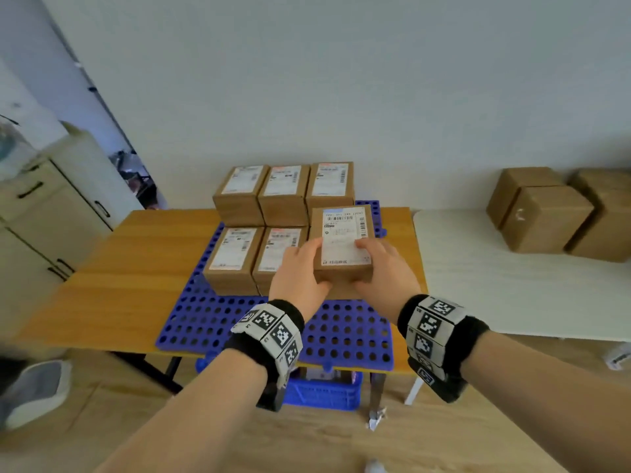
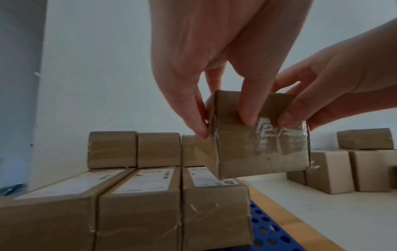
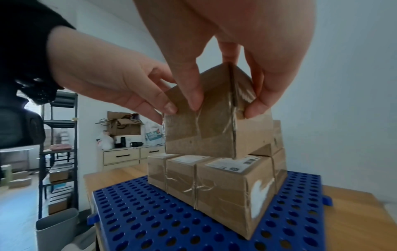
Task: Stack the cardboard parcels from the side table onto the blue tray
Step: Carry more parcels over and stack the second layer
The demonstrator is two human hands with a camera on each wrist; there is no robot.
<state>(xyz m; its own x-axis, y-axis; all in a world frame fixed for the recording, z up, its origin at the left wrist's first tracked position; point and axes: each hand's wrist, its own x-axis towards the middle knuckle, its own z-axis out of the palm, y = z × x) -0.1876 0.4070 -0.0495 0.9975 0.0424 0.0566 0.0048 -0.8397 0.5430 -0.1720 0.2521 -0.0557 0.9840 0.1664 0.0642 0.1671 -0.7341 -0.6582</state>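
Both hands hold one labelled cardboard parcel over the front right of the stack on the blue tray. My left hand grips its left near corner and my right hand grips its right side. In the left wrist view the held parcel hangs tilted over the front right parcel. From the right wrist its lower corner sits at that parcel's top; I cannot tell whether they touch. The back row stands two high, while the front row is one high.
A white side table to the right carries several plain cardboard parcels. The tray lies on a wooden table. Below it stands a blue crate. A cabinet is at the left, with a grey bin on the floor.
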